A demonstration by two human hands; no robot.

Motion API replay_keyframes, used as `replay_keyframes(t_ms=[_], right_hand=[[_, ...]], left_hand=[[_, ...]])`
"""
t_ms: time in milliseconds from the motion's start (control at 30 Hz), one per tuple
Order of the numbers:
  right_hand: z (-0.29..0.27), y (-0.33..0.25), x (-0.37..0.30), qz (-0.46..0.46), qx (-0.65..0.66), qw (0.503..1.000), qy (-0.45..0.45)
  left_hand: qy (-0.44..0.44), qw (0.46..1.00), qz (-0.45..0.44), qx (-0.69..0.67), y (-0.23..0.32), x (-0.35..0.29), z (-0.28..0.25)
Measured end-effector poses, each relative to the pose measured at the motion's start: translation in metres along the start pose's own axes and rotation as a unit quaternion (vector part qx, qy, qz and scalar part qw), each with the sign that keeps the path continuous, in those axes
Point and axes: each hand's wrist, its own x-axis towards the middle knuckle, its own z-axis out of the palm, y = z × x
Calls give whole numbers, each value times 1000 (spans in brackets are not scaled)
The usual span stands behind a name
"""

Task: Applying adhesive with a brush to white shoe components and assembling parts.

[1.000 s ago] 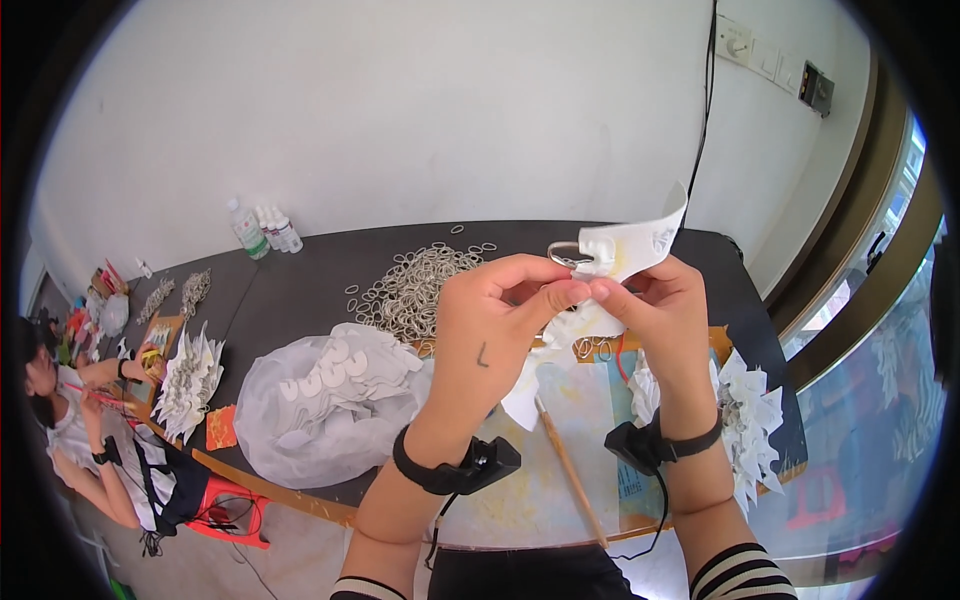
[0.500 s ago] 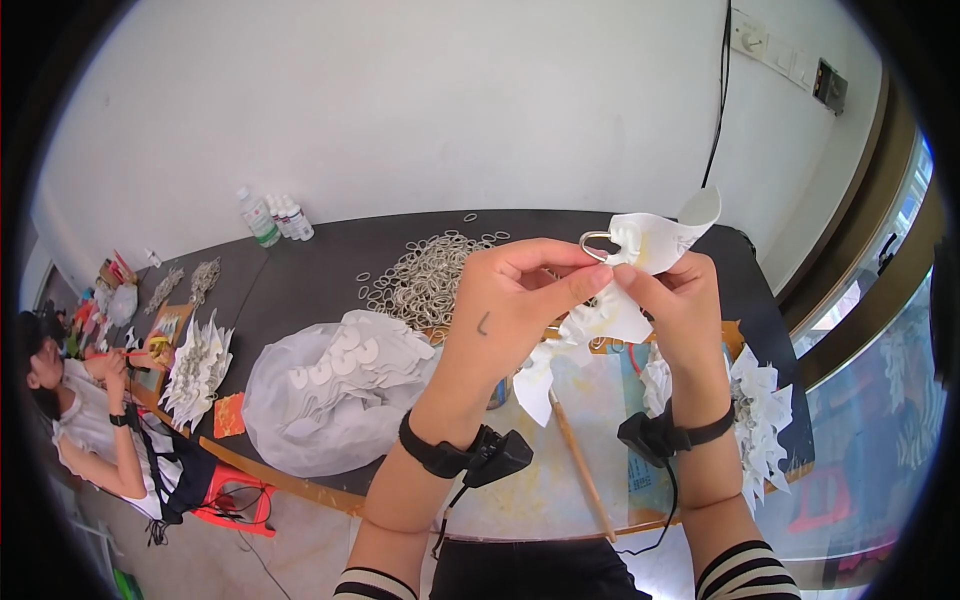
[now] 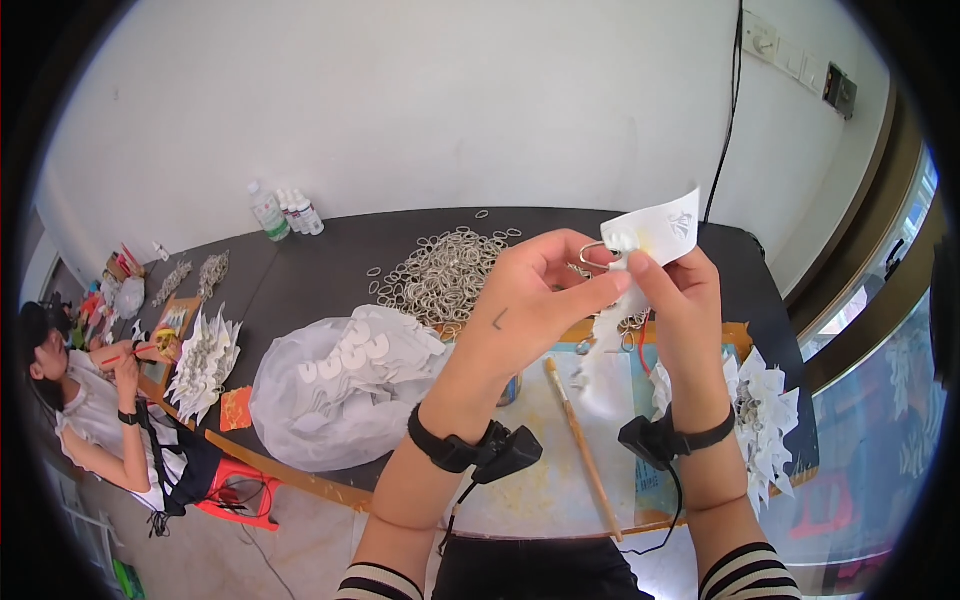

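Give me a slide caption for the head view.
Left hand and right hand hold a white piece with a metal ring near a heap of rings.

Small workshop, we'd say: metal rings (image 3: 440,285) heaped on a dark table (image 3: 300,275), a sheer bag (image 3: 278,428) of white pieces (image 3: 365,365), a brush (image 3: 582,450) on a stained sheet (image 3: 520,480), another person (image 3: 112,440) working further along.

The white strip (image 3: 655,222) is bearing a grey motif, the rings (image 3: 440,280) are gleaming silver, the sleeves (image 3: 748,576) are showing black-and-white stripes.
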Motion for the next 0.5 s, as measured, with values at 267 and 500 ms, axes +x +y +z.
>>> replay_keyframes(t_ms=[267, 500], right_hand=[[2, -18, -7, -21, -167, 982, -90], [4, -7, -11, -72, -161, 975, -135]], left_hand=[[2, 980, 76, 183, 16, -6, -10], [21, 986, 88, 143, 13, -9, -6]])
